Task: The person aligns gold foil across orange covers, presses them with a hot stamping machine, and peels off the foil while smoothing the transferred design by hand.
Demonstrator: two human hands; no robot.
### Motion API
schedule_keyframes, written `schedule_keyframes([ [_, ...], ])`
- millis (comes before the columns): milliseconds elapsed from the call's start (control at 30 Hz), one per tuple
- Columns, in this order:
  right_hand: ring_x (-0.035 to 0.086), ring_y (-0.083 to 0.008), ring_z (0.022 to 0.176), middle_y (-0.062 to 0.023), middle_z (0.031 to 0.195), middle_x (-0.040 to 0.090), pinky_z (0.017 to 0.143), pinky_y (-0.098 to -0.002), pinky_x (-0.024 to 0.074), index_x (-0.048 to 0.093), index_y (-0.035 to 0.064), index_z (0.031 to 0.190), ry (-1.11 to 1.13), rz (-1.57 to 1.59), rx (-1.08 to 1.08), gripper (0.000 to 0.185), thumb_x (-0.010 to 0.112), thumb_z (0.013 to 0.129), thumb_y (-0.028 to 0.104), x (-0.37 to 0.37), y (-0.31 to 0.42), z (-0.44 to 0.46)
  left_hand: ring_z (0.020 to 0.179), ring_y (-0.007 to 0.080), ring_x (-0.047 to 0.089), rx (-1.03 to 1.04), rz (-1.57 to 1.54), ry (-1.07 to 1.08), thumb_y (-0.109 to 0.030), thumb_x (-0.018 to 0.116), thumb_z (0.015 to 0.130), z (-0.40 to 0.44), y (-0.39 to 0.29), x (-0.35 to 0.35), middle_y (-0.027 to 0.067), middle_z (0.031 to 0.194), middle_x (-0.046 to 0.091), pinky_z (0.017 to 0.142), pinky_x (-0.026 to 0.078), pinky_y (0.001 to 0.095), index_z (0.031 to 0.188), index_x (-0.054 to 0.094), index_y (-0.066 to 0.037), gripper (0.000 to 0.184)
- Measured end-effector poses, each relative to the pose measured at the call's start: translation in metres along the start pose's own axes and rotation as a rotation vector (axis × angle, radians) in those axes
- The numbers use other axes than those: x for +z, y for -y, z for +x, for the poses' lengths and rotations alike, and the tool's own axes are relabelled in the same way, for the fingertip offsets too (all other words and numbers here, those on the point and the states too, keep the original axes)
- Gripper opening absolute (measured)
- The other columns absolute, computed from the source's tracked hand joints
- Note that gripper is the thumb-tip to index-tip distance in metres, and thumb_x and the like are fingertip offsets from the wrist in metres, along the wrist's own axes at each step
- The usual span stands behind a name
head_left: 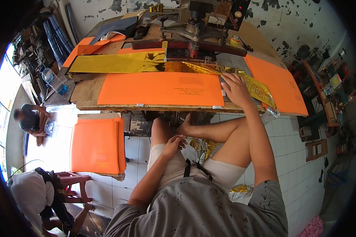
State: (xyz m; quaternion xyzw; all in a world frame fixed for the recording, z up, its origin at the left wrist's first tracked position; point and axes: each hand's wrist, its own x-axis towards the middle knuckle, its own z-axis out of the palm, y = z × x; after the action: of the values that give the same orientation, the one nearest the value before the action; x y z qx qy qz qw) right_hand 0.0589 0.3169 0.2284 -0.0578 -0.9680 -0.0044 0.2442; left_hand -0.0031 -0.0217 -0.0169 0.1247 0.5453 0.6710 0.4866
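Note:
My right hand (pixel 236 89) lies at the right end of an orange printed sheet (pixel 154 89) on the workbench, fingers stretched out and apart. Its fingertips are beside a strip of gold foil (pixel 118 63), which narrows and creases under the press (pixel 194 49). Past the hand, crumpled gold foil (pixel 258 89) with stamped marks hangs towards the table edge. Over my lap rests my left hand (pixel 175 145), its fingers curled in, with nothing visible in them. Small dark print shows on the right part of the sheet.
Orange sheets (pixel 275 83) lie on the right of the bench. Another orange stack (pixel 95 144) stands lower left. A water bottle (pixel 53 80) is at the bench's left end; a small can (pixel 234 40) stands near the press. Two people are at left, one seated on the floor (pixel 29 118).

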Motion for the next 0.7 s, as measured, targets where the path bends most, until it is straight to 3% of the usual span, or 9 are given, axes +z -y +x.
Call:
schedule_keyframes([
  [167, 0.055, -0.0289, 0.127, -0.0113, 0.139, 0.063, 0.105, -0.0433, 0.0414, 0.066, -0.0017, 0.132, -0.025, 0.003, -0.033, 0.039, 0.058, 0.105, 0.026, -0.019, 0.012, -0.016, 0.088, 0.0137, 0.067, 0.145, 0.189, 0.077, -0.032, 0.055, 0.11, -0.011, -0.019, 0.016, 0.0055, 0.103, 0.073, 0.078, 0.05, 0.0282, 0.125, 0.064, -0.005, 0.033],
  [367, 0.058, -0.0294, 0.123, -0.0119, 0.136, 0.065, 0.104, -0.0431, 0.0418, 0.067, -0.0022, 0.128, -0.005, 0.085, -0.07, 0.037, 0.062, 0.102, 0.024, -0.06, 0.054, -0.049, 0.123, 0.0199, 0.063, 0.428, 0.079, 0.3, -0.021, 0.06, 0.108, -0.035, -0.091, 0.072, 0.0111, 0.131, 0.068, 0.106, 0.048, 0.0334, 0.142, 0.055, 0.001, 0.041],
  [467, 0.058, -0.0288, 0.123, -0.0116, 0.135, 0.065, 0.101, -0.0425, 0.0427, 0.068, -0.0022, 0.128, 0.017, 0.079, -0.068, 0.039, 0.064, 0.1, 0.024, -0.082, 0.083, -0.068, 0.142, 0.0242, 0.05, 0.471, 0.002, 0.345, -0.019, 0.06, 0.108, -0.042, -0.12, 0.103, 0.0148, 0.15, 0.055, 0.119, 0.038, 0.0381, 0.154, 0.042, 0.001, 0.054],
  [567, 0.058, -0.0294, 0.125, -0.0102, 0.14, 0.064, 0.101, -0.0426, 0.0424, 0.068, -0.0001, 0.13, 0.061, 0.1, -0.037, 0.039, 0.065, 0.096, 0.02, -0.098, 0.105, -0.088, 0.15, 0.0255, 0.04, 0.517, -0.072, 0.329, -0.019, 0.06, 0.108, -0.045, -0.139, 0.125, 0.0161, 0.159, 0.044, 0.122, 0.034, 0.0397, 0.161, 0.03, -0.001, 0.064],
  [700, 0.059, -0.0296, 0.125, -0.0091, 0.144, 0.062, 0.099, -0.0435, 0.0425, 0.069, 0.0022, 0.131, 0.092, 0.132, -0.022, 0.042, 0.068, 0.093, 0.019, -0.112, 0.126, -0.112, 0.15, 0.0308, 0.041, 0.555, -0.23, 0.276, -0.025, 0.06, 0.107, -0.044, -0.137, 0.146, 0.0185, 0.16, 0.042, 0.123, 0.035, 0.0452, 0.162, 0.023, 0.0, 0.07],
])
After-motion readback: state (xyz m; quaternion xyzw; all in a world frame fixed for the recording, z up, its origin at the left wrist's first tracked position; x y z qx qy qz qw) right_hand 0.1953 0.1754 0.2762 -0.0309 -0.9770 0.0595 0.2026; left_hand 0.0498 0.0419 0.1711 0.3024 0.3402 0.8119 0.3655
